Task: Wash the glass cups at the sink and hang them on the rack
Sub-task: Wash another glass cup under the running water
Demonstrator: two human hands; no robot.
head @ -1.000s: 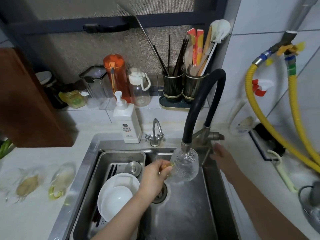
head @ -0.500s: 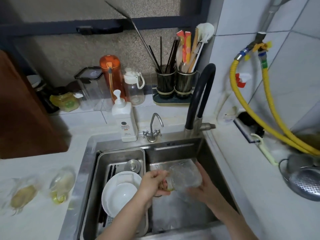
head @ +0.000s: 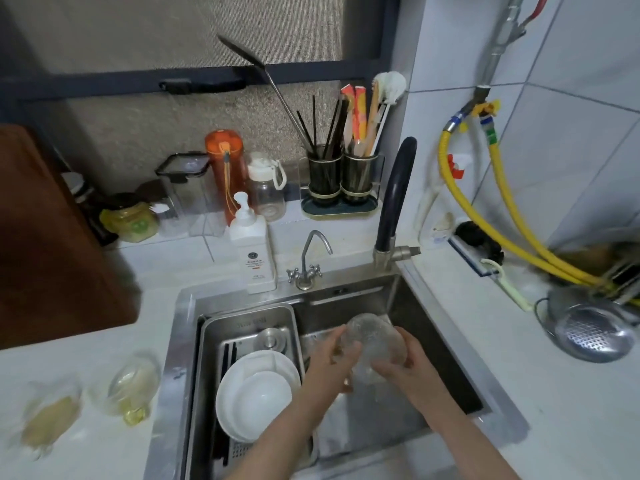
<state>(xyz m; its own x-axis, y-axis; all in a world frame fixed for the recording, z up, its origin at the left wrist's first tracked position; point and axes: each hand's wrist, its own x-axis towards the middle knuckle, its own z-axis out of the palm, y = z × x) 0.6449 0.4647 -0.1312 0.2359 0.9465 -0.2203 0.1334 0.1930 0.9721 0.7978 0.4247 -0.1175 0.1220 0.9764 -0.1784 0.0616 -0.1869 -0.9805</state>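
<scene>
Washing looks underway, judging by how both hands cradle one textured glass cup low over the sink at centre frame, left hand and right hand curled round it; hanging remains, no rack identifiable.

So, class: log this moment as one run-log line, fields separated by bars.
stage: washing | object: glass cup over sink | left hand: gripping cup | right hand: gripping cup | rack: not seen
</scene>
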